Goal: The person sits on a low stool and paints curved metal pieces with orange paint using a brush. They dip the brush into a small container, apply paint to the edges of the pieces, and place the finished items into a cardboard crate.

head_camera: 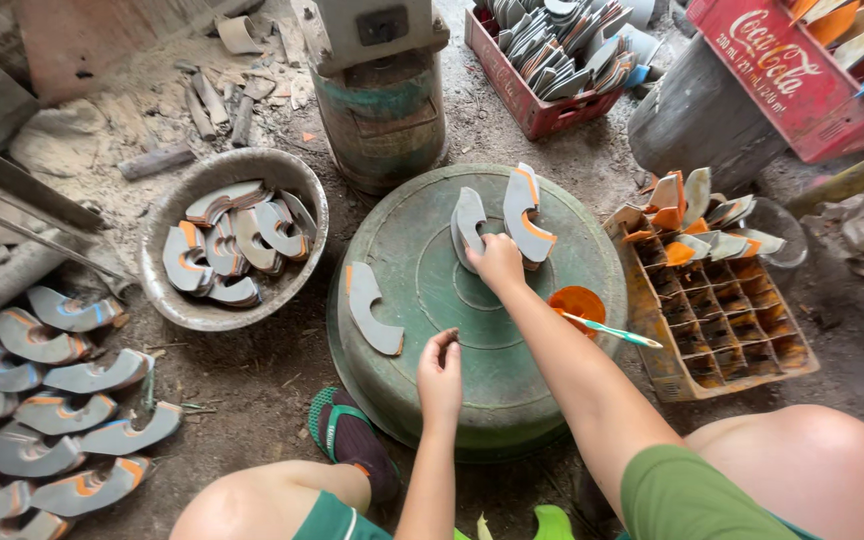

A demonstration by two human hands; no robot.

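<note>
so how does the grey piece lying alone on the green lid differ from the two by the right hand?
The lone piece lies flat near the lid's left edge, untouched; the pair stands upright, with the right hand on it. The lone one shows orange only at its top end; the pair's taller piece has orange along its edges. All are grey, curved cutouts.

Red crate [527, 105] w/ grey pcs, metal bowl [167, 215], orange tray [652, 330].

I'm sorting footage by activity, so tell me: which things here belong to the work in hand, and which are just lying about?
In hand:
- right hand on grey curved pieces
- left hand, pinching something small
- upturned green tub as worktop
- orange dish with brush

Lying about:
- red crates
- wood scraps
- metal drum
</note>
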